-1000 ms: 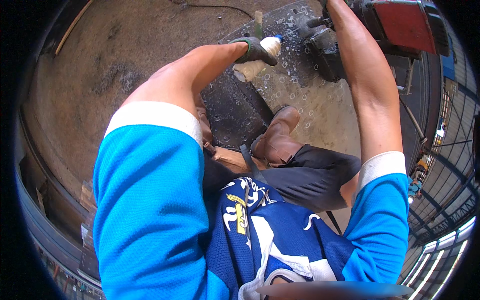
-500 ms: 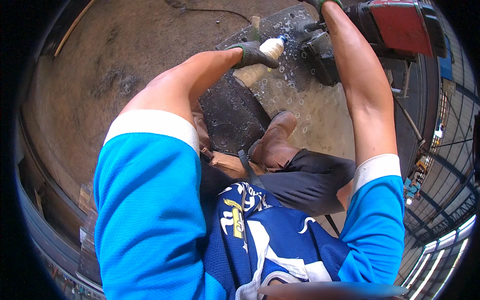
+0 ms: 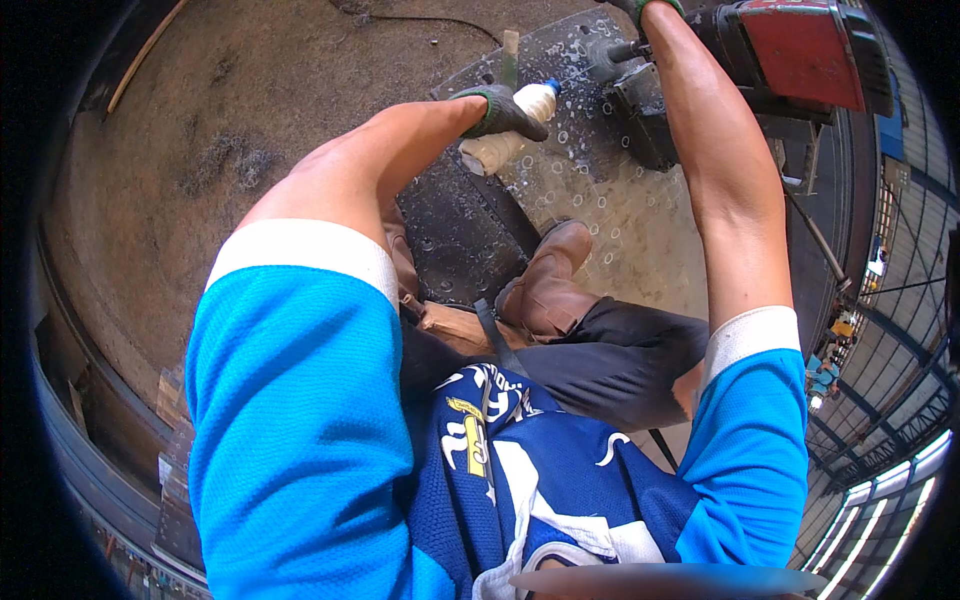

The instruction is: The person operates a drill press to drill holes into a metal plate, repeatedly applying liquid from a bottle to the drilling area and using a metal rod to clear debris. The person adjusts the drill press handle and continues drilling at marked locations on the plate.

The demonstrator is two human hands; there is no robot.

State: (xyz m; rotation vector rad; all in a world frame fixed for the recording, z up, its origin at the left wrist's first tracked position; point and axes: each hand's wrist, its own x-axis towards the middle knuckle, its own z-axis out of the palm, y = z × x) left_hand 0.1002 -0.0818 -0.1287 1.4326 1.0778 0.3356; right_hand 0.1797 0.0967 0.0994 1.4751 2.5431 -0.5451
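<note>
My left hand (image 3: 502, 113), in a dark glove with a green cuff, wraps round a plastic bottle (image 3: 490, 152) of whitish liquid. The bottle lies tilted over a steel plate, its blue cap toward the upper right. My right hand (image 3: 637, 8), gloved too, is at the top edge beside a red and black drilling machine (image 3: 800, 52); its fingers are cut off by the frame. The machine's metal spindle (image 3: 628, 52) reaches left over the steel plate (image 3: 570, 60), which carries drilled holes, pale ring marks and white splashes.
A dark steel block (image 3: 465, 235) stands between my brown boots (image 3: 552, 275). Under me is a piece of wood (image 3: 455, 325). Metal shavings (image 3: 235, 160) lie on the brown floor at left, and a dark cable (image 3: 430, 20) runs behind the plate.
My left hand has shifted the bottle slightly to the left and down, away from the spindle. The right arm and the machine look unmoved.
</note>
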